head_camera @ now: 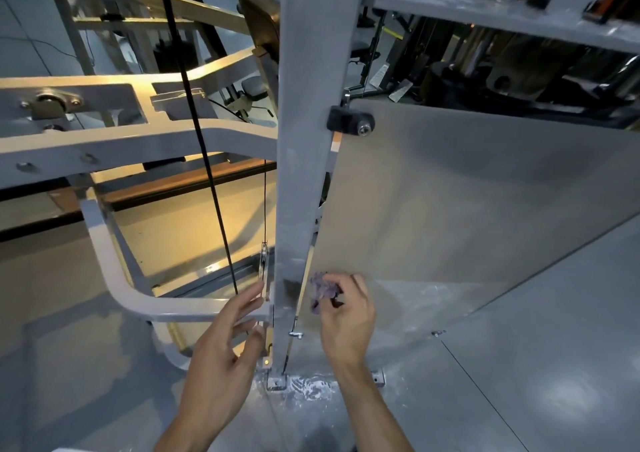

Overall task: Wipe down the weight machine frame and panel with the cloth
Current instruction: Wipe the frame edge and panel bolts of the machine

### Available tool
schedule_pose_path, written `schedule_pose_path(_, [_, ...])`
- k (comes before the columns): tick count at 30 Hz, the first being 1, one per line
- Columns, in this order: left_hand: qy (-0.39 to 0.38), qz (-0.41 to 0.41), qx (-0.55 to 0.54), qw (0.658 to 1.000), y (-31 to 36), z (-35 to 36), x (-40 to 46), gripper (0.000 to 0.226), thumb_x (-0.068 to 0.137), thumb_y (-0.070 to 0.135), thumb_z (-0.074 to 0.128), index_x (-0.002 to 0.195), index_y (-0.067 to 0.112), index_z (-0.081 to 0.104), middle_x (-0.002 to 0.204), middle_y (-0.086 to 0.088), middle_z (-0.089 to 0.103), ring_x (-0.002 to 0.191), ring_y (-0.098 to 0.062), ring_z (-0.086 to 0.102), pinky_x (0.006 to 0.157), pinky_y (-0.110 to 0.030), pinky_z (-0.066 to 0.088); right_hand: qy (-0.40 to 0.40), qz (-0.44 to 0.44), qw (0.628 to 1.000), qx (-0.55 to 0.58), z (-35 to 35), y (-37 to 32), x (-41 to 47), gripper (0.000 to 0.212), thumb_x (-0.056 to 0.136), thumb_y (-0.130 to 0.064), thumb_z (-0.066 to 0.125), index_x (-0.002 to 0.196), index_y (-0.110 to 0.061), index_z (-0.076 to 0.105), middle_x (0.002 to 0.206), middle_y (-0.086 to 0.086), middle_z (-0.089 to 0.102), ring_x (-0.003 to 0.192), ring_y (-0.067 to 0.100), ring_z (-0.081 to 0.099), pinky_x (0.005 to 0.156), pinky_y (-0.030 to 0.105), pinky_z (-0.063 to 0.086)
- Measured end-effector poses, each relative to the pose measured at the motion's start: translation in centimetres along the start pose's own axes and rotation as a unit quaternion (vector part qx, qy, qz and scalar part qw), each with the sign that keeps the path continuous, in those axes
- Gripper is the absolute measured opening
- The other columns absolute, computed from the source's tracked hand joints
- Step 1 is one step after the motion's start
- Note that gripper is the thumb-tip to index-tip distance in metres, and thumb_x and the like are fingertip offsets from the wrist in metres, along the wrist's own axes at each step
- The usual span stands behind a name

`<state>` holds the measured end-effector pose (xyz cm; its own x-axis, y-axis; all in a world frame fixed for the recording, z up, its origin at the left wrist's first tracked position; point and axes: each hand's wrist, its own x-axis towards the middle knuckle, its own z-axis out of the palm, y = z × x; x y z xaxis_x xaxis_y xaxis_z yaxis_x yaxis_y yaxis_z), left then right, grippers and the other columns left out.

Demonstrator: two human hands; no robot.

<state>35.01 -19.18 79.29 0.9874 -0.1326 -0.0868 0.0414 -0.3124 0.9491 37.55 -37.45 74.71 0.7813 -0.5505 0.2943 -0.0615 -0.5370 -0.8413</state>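
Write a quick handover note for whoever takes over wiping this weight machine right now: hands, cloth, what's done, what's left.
Right hand: grips the bunched purple cloth against the lower part of the panel, beside the grey upright post.
Left hand: open, fingers at the curved frame bar near the post's base, holding nothing.
Done: cannot tell from surfaces; white smears show on the floor at the base.
Left: probably the panel above the cloth, the post and the frame bars.

Both forearms reach low beside the gray upright post: left hand fingers spread (empty), right hand fingers curled, bunching a cloth.
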Motion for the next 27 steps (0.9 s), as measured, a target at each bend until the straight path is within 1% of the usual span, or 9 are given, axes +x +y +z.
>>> schedule_pose_path(3, [0.007,0.002,0.002,1.0,-0.3,0.1,-0.3,0.058,0.101,0.011,0.056,0.136,0.057,0.051,0.129,0.038,0.059,0.119,0.015,0.054,0.096,-0.021,0.045,0.045,-0.055,0.997,0.025,-1.1,-2.2,1.8,0.04,0.073,0.003,0.07,0.094,-0.03,0.078,0.092,-0.016,0.062,0.078,0.008,0.067,0.069,0.028,0.057])
schedule_pose_path(5, [0.008,0.004,0.0,1.0,-0.7,0.3,-0.6,0.058,0.101,0.01,0.056,0.137,0.056,0.051,0.131,0.034,0.059,0.12,0.014,0.054,0.096,-0.022,0.046,0.049,-0.097,0.994,-0.005,-1.2,-2.5,2.3,0.036,0.074,0.0,0.072,0.096,-0.028,0.08,0.091,-0.015,0.062,0.077,0.006,0.065,0.066,0.025,0.055])
schedule_pose_path(8, [0.012,0.006,0.008,1.0,-1.1,0.5,-0.9,0.06,0.1,0.01,0.056,0.137,0.056,0.05,0.13,0.035,0.059,0.119,0.013,0.055,0.095,-0.023,0.046,-0.02,-0.154,0.982,-0.104,-0.4,-0.1,1.6,0.018,0.084,-0.022,0.066,0.095,-0.031,0.078,0.089,-0.012,0.062,0.075,0.016,0.063,0.056,0.034,0.056])
schedule_pose_path(10, [0.007,0.004,0.011,1.0,-1.3,0.6,-1.1,0.06,0.1,0.01,0.057,0.137,0.058,0.049,0.129,0.038,0.058,0.118,0.015,0.054,0.094,-0.021,0.045,-0.071,-0.175,0.973,-0.136,0.0,1.7,0.9,0.02,0.087,-0.03,0.057,0.094,-0.03,0.076,0.089,-0.01,0.061,0.073,0.019,0.062,0.052,0.038,0.057])
schedule_pose_path(13, [0.007,0.003,0.0,1.0,-1.9,0.9,-1.3,0.059,0.101,0.011,0.057,0.138,0.055,0.05,0.131,0.036,0.058,0.119,0.015,0.054,0.096,-0.019,0.045,-0.035,-0.18,0.977,-0.111,-1.4,0.6,1.1,0.023,0.084,-0.024,0.06,0.098,-0.031,0.076,0.091,-0.012,0.063,0.073,0.018,0.065,0.054,0.038,0.057])
schedule_pose_path(17, [0.009,0.0,-0.019,1.0,-3.3,1.8,-0.9,0.058,0.1,0.005,0.056,0.139,0.049,0.053,0.135,0.03,0.06,0.125,0.007,0.055,0.103,-0.027,0.046,0.07,-0.205,0.976,-0.008,-3.1,-3.1,2.7,0.028,0.085,-0.01,0.062,0.104,-0.018,0.081,0.1,-0.006,0.067,0.087,0.015,0.068,0.072,0.026,0.057])
schedule_pose_path(19, [0.003,-0.004,-0.023,1.0,-4.0,2.7,-0.2,0.061,0.098,0.0,0.055,0.139,0.046,0.054,0.137,0.027,0.06,0.128,0.005,0.054,0.106,-0.03,0.046,0.055,-0.206,0.977,-0.029,-2.3,-3.0,3.2,0.029,0.084,-0.008,0.063,0.102,-0.02,0.081,0.1,-0.008,0.066,0.087,0.017,0.067,0.071,0.03,0.058])
schedule_pose_path(24, [-0.024,-0.033,-0.047,0.998,-5.8,4.9,1.3,0.061,0.097,-0.002,0.056,0.133,0.047,0.056,0.137,0.024,0.06,0.13,0.008,0.051,0.111,-0.036,0.046,-0.098,-0.188,0.962,-0.173,-0.7,1.3,1.2,0.034,0.074,-0.009,0.072,0.099,-0.031,0.076,0.096,-0.012,0.06,0.08,0.024,0.063,0.057,0.041,0.057])
schedule_pose_path(27, [-0.036,-0.037,-0.045,0.998,-6.4,5.9,1.8,0.06,0.097,-0.001,0.057,0.131,0.048,0.056,0.137,0.024,0.059,0.128,0.012,0.05,0.11,-0.032,0.045,-0.05,-0.19,0.973,-0.119,-1.9,0.1,1.8,0.033,0.079,-0.015,0.064,0.103,-0.031,0.077,0.096,-0.013,0.06,0.08,0.022,0.067,0.058,0.041,0.057])
